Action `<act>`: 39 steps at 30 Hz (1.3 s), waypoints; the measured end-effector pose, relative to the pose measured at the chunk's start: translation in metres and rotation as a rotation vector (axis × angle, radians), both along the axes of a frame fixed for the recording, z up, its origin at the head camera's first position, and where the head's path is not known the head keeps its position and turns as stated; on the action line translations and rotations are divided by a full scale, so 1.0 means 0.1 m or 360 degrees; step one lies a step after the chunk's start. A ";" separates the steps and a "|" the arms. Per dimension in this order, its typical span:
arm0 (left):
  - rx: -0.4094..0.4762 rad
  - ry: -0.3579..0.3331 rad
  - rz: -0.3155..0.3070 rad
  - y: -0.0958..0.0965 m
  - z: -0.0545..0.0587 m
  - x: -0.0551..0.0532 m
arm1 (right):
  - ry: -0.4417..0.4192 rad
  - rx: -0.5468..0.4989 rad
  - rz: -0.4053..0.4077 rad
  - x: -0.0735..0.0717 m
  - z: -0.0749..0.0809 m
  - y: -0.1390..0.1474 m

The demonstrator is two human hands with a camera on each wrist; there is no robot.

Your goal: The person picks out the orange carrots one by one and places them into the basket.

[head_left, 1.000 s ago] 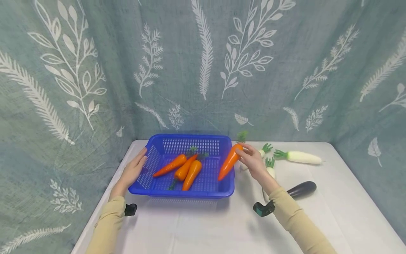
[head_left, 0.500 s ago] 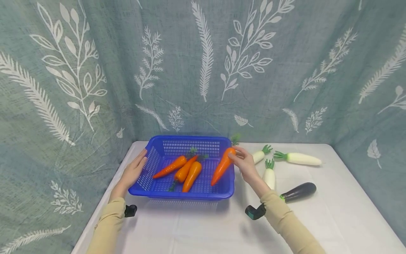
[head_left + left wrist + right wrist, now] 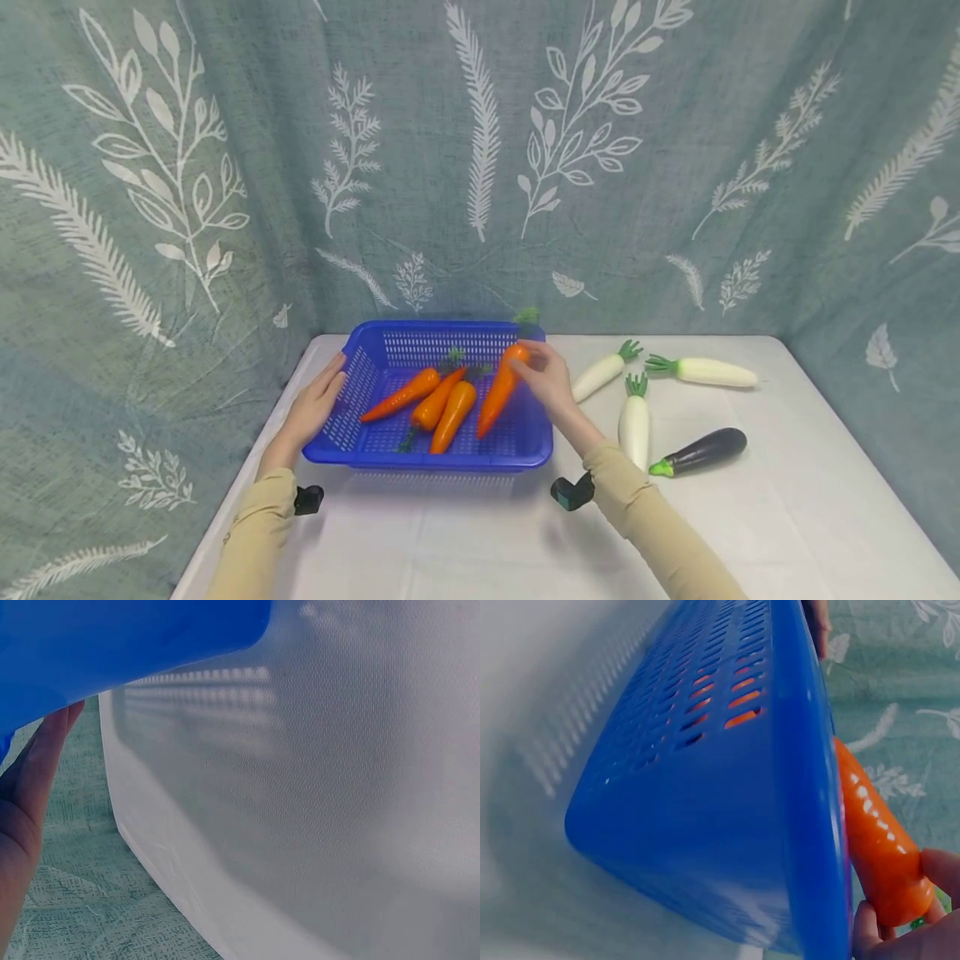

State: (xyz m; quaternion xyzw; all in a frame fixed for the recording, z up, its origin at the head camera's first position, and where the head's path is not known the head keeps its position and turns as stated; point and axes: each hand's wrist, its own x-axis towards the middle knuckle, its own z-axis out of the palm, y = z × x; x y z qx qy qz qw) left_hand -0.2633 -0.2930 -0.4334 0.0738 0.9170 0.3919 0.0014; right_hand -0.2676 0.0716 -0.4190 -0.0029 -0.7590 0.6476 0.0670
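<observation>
In the head view my right hand (image 3: 547, 377) pinches an orange carrot (image 3: 498, 395) near its leafy top, its tip slanting down into the right part of a blue basket (image 3: 480, 461). The right wrist view shows thumb and fingers round the thick end of that carrot (image 3: 881, 840), beyond the basket's rim. Three more carrots lie in the basket: one at the left (image 3: 405, 395), a middle one (image 3: 435, 404) and a front one (image 3: 453, 417). My left hand (image 3: 313, 407) rests with straight fingers against the basket's left side; the left wrist view shows this hand (image 3: 37, 780) only partly.
Right of the basket lie three white radishes, one behind (image 3: 600, 372), one in front (image 3: 634, 425) and one farther right (image 3: 716, 372). A dark eggplant (image 3: 705, 452) lies nearer the front. A white cloth covers the table (image 3: 450, 542); a patterned green curtain (image 3: 420, 167) hangs behind.
My right hand has carried the carrot leftward, from the basket's right rim to over its inside. The left hand and the basket have stayed in place.
</observation>
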 end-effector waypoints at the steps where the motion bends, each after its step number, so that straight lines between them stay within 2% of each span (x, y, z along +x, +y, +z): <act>1: -0.0002 0.0000 0.0003 0.00 0.00 0.01 | -0.0001 0.0009 0.0008 0.00 -0.01 -0.03; 7: 0.0002 -0.0016 0.0015 0.00 0.00 0.02 | 0.0029 0.0010 0.0058 0.00 -0.08 -0.17; 12: 0.0020 0.0005 0.0011 0.01 0.00 -0.01 | 0.0026 0.0110 0.0036 -0.02 -0.15 -0.28; 20: 0.0035 -0.0016 0.0008 0.03 0.01 -0.02 | -0.0095 0.0167 -0.0082 -0.01 -0.25 -0.41; 28: 0.0019 -0.0019 0.0007 0.02 0.04 0.01 | -0.0313 0.0296 -0.0104 -0.07 -0.32 -0.49; 30: 0.0022 -0.0008 0.0005 0.03 0.05 0.01 | -0.0334 0.0355 -0.0089 -0.13 -0.41 -0.50; 31: 0.0022 -0.0002 0.0005 0.03 0.05 0.01 | -0.0276 0.0375 -0.0080 -0.21 -0.57 -0.49; 34: 0.0026 -0.0001 0.0005 0.03 0.05 0.02 | -0.0267 0.0451 -0.0058 -0.41 -0.89 -0.47; 35: 0.0026 0.0000 0.0005 0.04 0.05 0.02 | -0.0293 0.0465 -0.0050 -0.47 -0.99 -0.47; 36: 0.0025 -0.0002 0.0005 0.04 0.05 0.02 | -0.0276 0.0500 -0.0052 -0.47 -1.02 -0.46; 37: 0.0026 -0.0005 0.0004 0.04 0.06 0.02 | -0.0233 0.0522 -0.0064 -0.53 -1.14 -0.46; 39: 0.0029 -0.0017 0.0001 0.04 0.06 0.02 | -0.0299 0.0553 -0.0056 -0.53 -1.12 -0.46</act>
